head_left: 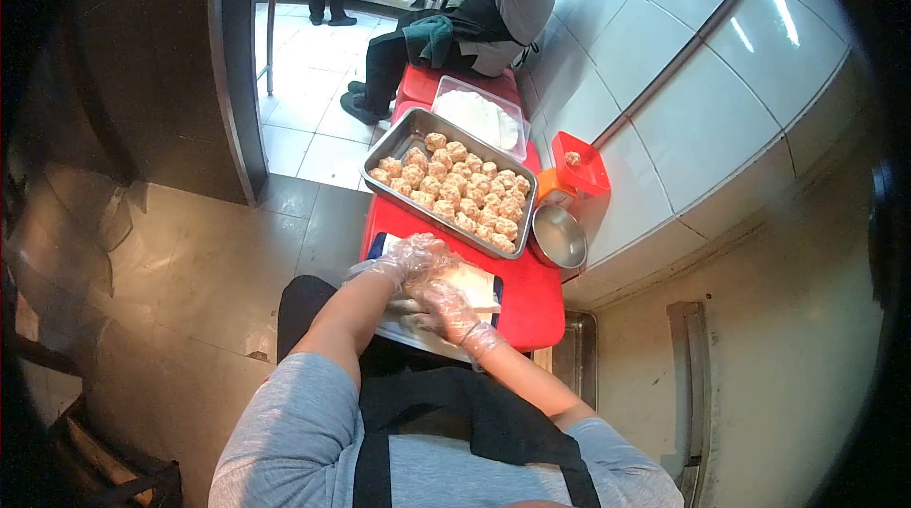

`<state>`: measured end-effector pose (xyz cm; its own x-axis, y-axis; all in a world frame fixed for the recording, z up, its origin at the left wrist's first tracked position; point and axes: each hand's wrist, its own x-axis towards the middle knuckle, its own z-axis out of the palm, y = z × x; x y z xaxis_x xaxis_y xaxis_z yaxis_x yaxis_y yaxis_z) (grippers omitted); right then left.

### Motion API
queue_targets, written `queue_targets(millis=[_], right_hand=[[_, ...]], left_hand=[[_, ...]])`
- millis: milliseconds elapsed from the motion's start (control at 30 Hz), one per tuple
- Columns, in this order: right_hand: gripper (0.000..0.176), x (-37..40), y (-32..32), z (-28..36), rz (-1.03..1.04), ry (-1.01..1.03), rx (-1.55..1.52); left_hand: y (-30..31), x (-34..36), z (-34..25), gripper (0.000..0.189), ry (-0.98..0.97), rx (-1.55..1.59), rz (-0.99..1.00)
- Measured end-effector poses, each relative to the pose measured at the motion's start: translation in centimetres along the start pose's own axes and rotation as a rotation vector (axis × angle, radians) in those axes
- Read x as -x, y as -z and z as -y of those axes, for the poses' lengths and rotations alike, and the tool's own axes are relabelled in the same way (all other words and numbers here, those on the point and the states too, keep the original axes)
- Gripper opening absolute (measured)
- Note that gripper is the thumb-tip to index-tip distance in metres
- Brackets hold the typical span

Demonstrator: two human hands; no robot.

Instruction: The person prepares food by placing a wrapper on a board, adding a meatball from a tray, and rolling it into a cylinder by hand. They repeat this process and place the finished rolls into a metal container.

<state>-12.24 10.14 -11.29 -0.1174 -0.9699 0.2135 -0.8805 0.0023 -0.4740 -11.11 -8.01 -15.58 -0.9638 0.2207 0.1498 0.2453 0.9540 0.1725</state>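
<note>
Both my hands wear clear plastic gloves and work close together over a dark-rimmed board (497, 290) with pale, flat sheets (474, 282) on it. My left hand (413, 259) is bent inward at the far side of the board, its fingers curled. Nearer to me, my right hand (444, 309) reaches across with fingers drawn together. Whatever lies between the hands is too blurred and covered to name. Just beyond them, a metal tray (380, 187) holds many lumpy, pale orange filled dumplings (455, 187) in rows.
A red bench (541, 304) supports the board and tray. Behind the tray is a plastic container (479, 114) with white contents. To the right are a metal bowl (560, 235) and a red container (581, 165), beside a tiled wall. A person (512, 5) sits at the bench's far end.
</note>
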Motion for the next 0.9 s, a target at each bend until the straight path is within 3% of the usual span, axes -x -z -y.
queue_targets(millis=[67,167,367,467,700,800,900], right_hand=[[0.039,-0.3,-1.1,0.5,-0.038,0.010,-0.018],[0.042,-0.3,-1.7,0.3,0.022,-0.039,0.059],[0.045,-0.9,-2.8,0.8,-0.022,-0.057,0.103],[0.045,-0.3,-2.4,0.1,-0.068,0.045,-0.010],[0.043,3.5,0.5,-2.5,-0.029,-0.040,0.246],[0.049,4.2,0.0,-2.6,-0.097,-0.008,0.232],[0.061,4.0,1.5,-2.4,0.054,-0.081,0.143]], left_hand=[[-1.6,-0.3,0.8,0.045,-0.061,-0.068,0.020],[0.3,0.0,0.0,0.044,0.010,-0.036,0.059],[1.4,0.8,-0.4,0.046,-0.050,-0.071,0.002],[-0.1,0.2,0.6,0.044,-0.077,-0.082,0.026],[-0.2,0.0,0.4,0.039,0.035,0.105,0.014],[0.0,0.0,0.3,0.039,0.040,0.086,0.020],[0.6,0.3,-0.1,0.039,0.037,0.085,0.024]])
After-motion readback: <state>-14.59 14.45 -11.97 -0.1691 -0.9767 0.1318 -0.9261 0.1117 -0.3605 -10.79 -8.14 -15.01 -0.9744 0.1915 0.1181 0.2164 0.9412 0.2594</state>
